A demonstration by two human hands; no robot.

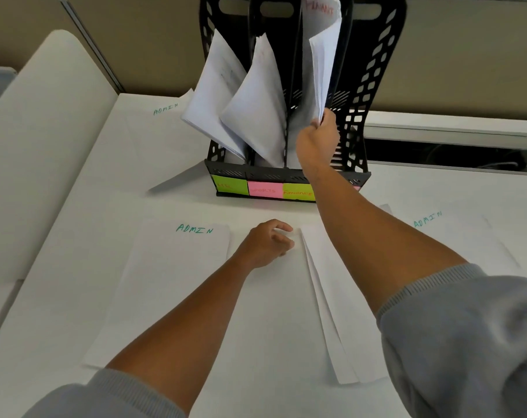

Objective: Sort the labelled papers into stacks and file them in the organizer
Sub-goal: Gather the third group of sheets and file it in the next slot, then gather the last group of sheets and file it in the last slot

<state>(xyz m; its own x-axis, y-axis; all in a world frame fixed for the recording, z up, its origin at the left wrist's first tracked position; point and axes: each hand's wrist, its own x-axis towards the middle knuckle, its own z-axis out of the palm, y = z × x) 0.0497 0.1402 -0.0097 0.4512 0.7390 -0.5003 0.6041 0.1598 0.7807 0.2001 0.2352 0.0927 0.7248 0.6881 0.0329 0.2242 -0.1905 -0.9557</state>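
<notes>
A black mesh organizer [374,86] stands at the back of the white table, with sticky labels HR [229,186], SPORTS [265,190] and FINANCE [298,193] on its front. Paper stacks lean in the HR [214,95] and SPORTS [256,107] slots. My right hand [318,143] grips a stack of FINANCE papers [324,64] standing in the third slot. My left hand [268,241] rests on the table, fingers curled and holding nothing, next to a fanned pile of papers [331,297]. An ADMIN sheet [171,282] lies left of that hand.
Two more ADMIN sheets lie on the table, one at the far left [153,128], one at the right [461,233]. A white panel [45,146] borders the table's left side. A dark gap [443,152] runs behind the table at the right.
</notes>
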